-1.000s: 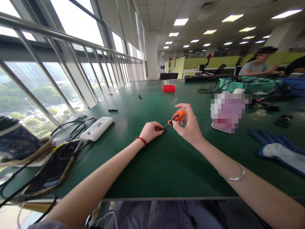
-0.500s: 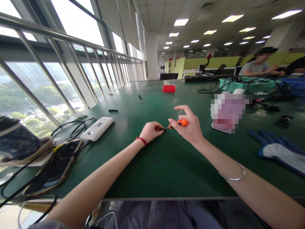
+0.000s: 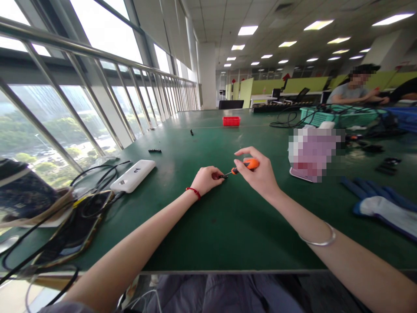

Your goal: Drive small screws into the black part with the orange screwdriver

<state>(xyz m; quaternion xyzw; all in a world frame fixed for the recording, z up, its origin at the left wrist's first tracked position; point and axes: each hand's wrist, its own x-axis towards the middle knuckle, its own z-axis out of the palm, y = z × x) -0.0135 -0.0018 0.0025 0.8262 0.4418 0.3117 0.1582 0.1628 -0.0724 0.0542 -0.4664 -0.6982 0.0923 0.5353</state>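
Near the middle of the green table (image 3: 195,230), my left hand (image 3: 207,180) pinches a small black part (image 3: 223,176) close to the tabletop. Its exact kind is too small to tell, and my fingers cover some of it. My right hand (image 3: 257,171) is closed around an orange and black screwdriver (image 3: 251,164), the handle lying in the palm. The thin metal shaft points left and down, its tip at the black part. My right index finger is bent above the handle, and the thumb presses along it.
Left lie a white power bank (image 3: 133,176), cables and a dark phone (image 3: 76,226). A black strip (image 3: 154,151) and a red basket (image 3: 231,121) are farther back. Right are a pink pixelated item (image 3: 314,152), gloves (image 3: 387,206) and a green basket (image 3: 342,116). A person (image 3: 350,89) sits beyond.
The fingers of my right hand have shifted a little on the screwdriver, and its handle has turned and tilted slightly. My left hand stays in place with the black part.
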